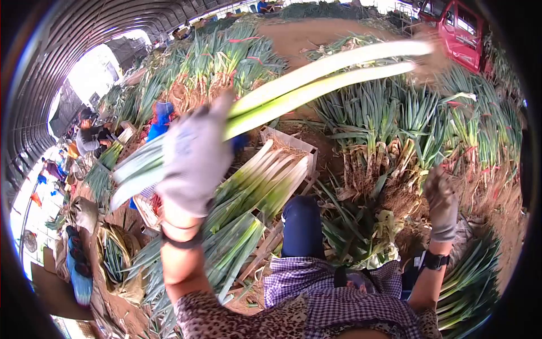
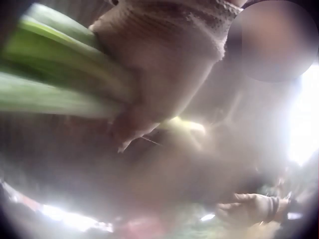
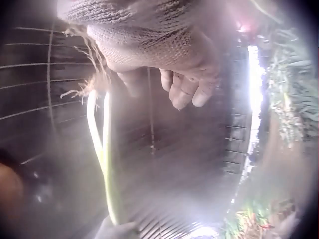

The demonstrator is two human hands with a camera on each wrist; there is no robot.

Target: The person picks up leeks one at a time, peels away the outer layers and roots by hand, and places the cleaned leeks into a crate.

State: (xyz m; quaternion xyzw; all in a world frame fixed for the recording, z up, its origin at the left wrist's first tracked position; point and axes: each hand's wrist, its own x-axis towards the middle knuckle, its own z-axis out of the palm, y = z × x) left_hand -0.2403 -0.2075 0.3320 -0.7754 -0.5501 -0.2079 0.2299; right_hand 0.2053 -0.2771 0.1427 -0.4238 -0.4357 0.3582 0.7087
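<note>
My gloved left hand (image 1: 195,155) grips two leeks (image 1: 333,70) around their green part, raised in front of me. Their long white shanks point up and right, and the root ends blur at the top right. Leaves trail out on the other side of the hand. In the left wrist view the glove (image 2: 159,64) wraps the green leaves (image 2: 55,69). My gloved right hand (image 1: 441,200) is held apart from the leeks on the right, fingers loosely bent with nothing in them. The right wrist view shows its loose fingers (image 3: 187,89) beside the stringy roots (image 3: 94,82).
Below the left hand, a wooden crate (image 1: 312,153) holds several trimmed leeks. Bundles of leeks (image 1: 384,118) stand upright ahead and to the right, with more (image 1: 468,288) lying by my right side. Another person (image 1: 90,138) sits at the left. A red truck (image 1: 464,34) stands behind.
</note>
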